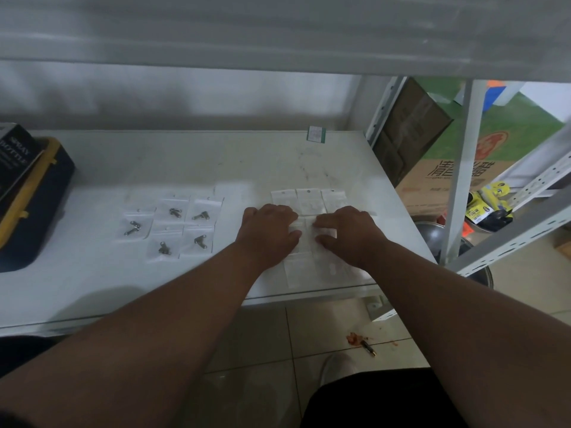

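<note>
Several small clear bags, each holding a metal part (173, 225), lie in two rows on the left-centre of the white table (92, 288). To the right lies a grid of empty clear bags (309, 199). Both hands rest knuckles-up in the middle of that grid. My left hand (268, 230) and my right hand (349, 233) face each other with curled fingers. Each pinches one edge of an empty bag (307, 233) between thumb and fingers. The bags under my palms are hidden.
A dark blue case with yellow trim (34, 205) and a spray-bottle box (15, 156) sit at the table's left end. A green-edged card (315, 135) lies at the back. A shelf board (278, 32) hangs overhead. Metal racking (457, 180) and cartons (438, 174) stand to the right. A pen (369, 348) lies on the floor.
</note>
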